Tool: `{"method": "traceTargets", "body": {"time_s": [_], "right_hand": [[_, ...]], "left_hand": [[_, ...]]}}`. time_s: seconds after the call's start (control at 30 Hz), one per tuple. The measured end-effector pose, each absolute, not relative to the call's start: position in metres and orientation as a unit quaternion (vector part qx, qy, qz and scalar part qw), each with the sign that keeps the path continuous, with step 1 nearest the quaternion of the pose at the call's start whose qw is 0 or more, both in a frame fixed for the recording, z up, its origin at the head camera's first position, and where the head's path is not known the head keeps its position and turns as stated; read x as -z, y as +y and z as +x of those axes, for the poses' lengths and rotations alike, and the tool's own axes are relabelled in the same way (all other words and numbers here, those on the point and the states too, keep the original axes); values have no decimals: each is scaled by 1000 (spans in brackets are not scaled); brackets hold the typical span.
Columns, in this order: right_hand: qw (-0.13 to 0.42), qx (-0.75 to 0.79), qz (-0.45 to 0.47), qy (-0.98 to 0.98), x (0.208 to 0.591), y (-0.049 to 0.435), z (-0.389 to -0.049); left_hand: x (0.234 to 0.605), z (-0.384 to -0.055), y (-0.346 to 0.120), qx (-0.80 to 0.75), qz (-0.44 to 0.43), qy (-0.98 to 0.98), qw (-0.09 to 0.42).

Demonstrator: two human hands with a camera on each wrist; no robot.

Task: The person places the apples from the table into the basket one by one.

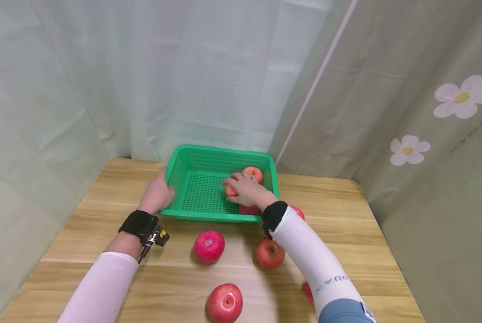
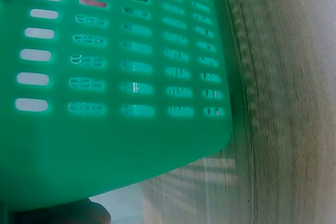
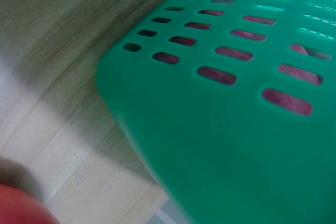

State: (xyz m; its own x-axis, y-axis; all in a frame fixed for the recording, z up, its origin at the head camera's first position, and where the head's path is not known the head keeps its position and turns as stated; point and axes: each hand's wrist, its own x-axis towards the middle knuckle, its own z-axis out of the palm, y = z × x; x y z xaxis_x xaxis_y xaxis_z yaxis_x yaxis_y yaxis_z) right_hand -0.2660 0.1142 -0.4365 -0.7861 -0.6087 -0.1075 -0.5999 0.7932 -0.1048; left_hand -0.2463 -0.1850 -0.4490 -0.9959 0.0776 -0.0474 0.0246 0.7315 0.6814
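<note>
A green plastic basket (image 1: 202, 217) with slotted walls stands at the back of the wooden table. My left hand (image 1: 157, 193) grips its left rim. Inside the basket, my right hand (image 1: 247, 190) holds a red apple (image 1: 230, 190), its fingers curled over the top. Two more apples lie at the basket's right end: one apple (image 1: 254, 173) behind the hand, another apple (image 1: 249, 210) partly hidden under the wrist. The left wrist view shows the basket wall (image 2: 131, 140) up close, and the right wrist view shows another basket wall (image 3: 173, 108) with red behind its slots.
On the table (image 1: 168, 287), a dark pink apple (image 1: 209, 246), a red apple (image 1: 270, 253) and a front apple (image 1: 225, 303) lie before the basket. The right arm partly covers an apple (image 1: 298, 212) and another apple (image 1: 308, 294). A curtain (image 1: 208, 80) hangs behind.
</note>
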Motion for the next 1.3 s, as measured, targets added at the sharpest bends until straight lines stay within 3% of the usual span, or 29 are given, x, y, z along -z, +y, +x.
{"method": "traceTargets", "body": {"time_s": [1.3], "right_hand": [[88, -9, -299, 950, 435, 106, -265]], "left_hand": [[448, -245, -193, -360, 20, 932, 44]]}}
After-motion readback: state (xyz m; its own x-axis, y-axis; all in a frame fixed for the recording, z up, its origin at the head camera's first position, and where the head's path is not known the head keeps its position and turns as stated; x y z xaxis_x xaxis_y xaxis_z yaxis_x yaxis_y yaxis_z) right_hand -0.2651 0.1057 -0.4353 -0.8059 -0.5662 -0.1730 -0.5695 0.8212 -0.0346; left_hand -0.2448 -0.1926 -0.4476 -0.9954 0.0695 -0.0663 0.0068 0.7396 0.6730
